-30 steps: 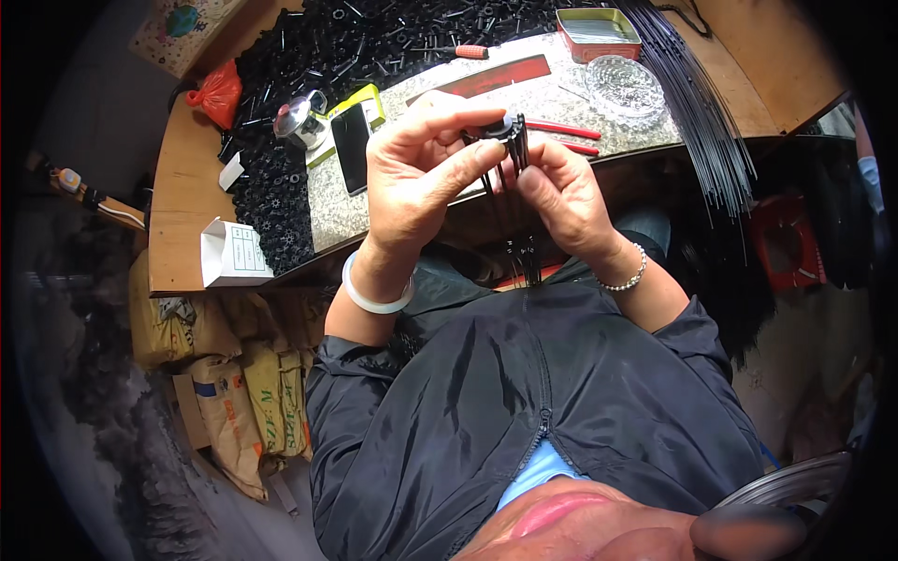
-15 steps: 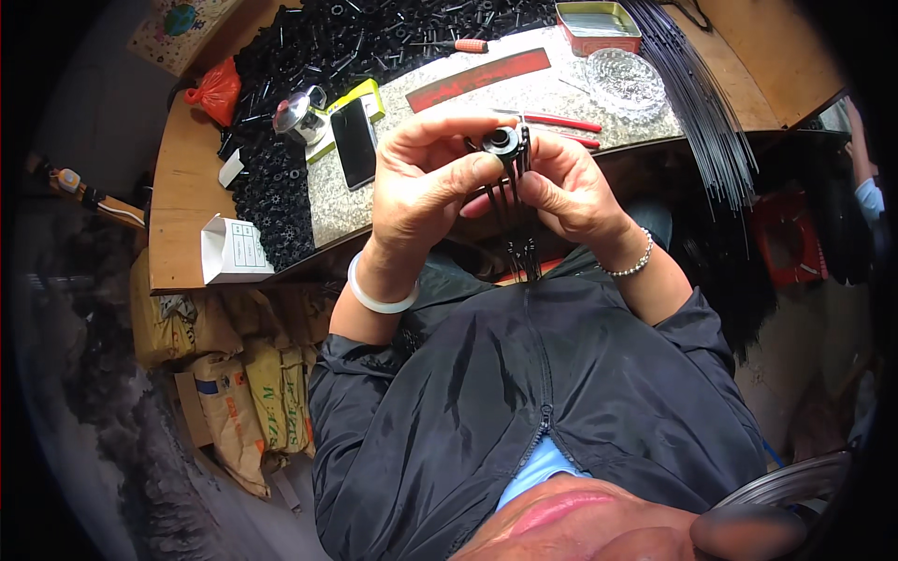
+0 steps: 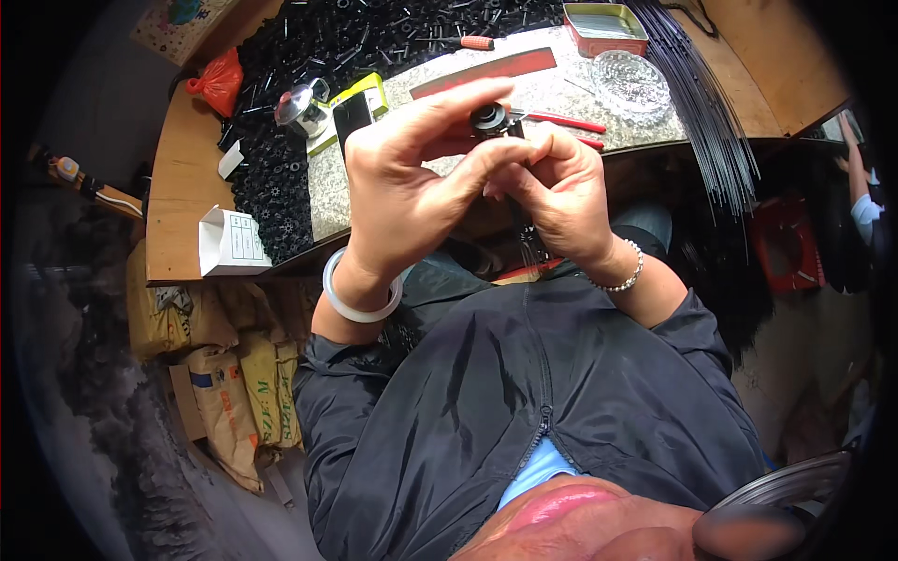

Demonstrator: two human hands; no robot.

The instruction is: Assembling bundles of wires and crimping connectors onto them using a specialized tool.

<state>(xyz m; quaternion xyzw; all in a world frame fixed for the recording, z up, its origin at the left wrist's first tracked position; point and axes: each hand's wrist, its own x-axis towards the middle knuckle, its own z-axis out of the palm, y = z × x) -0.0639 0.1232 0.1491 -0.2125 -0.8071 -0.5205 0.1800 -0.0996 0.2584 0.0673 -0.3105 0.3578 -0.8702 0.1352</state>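
Between my hands is a round black hub [image 3: 488, 117] with thin black ribs [image 3: 526, 229] hanging below it towards my lap, like part of an umbrella frame. My left hand [image 3: 412, 173] curves round its left side, index finger stretched past the hub and thumb laid across just below it. The left fingers behind the hub are partly hidden. My right hand [image 3: 566, 192] is closed in a pinch on the ribs under the hub, its fingertips meeting the left thumb. A tool with two red handles [image 3: 571, 122] lies on the table behind my right hand.
Small black parts [image 3: 309, 56] are heaped over the table's far left. A phone [image 3: 353, 117], a red strip [image 3: 486, 73], a screwdriver [image 3: 477, 42], a glass dish [image 3: 629, 84], and a tin [image 3: 606, 42] stand about. Long black rods [image 3: 702, 122] overhang the right edge.
My left hand has shifted left and turned, its index finger straightening and its thumb moving across below the hub. The hub has moved slightly up and left. My right fingers have drawn in closer.
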